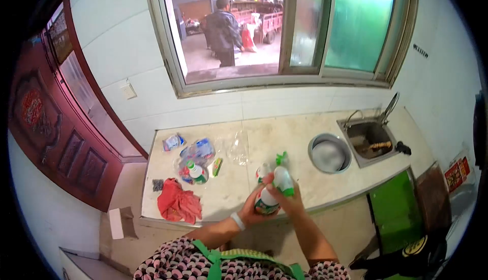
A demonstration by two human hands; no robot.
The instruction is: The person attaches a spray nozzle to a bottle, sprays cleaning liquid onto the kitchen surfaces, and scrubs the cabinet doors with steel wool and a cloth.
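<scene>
My left hand point(249, 210) is wrapped around a white bottle point(265, 203) with a green label, tilted just past the counter's front edge. Over the bottle's upper part, my right hand point(291, 201) is closed on a whitish bottle-like piece point(282, 177) with a green end. Its exact kind is hard to make out. Just beyond my hands, a green spray head point(281, 158) and another white container point(263, 170) are on the counter, the container partly hidden by my fingers.
On the left of the counter point(229, 188) are a red cloth point(178, 201), a green-capped bottle point(195, 172), plastic packets point(203, 149) and a small green-yellow box point(217, 166). A metal pot point(329, 154) stands by the sink point(360, 160). A person point(222, 31) is outside the window.
</scene>
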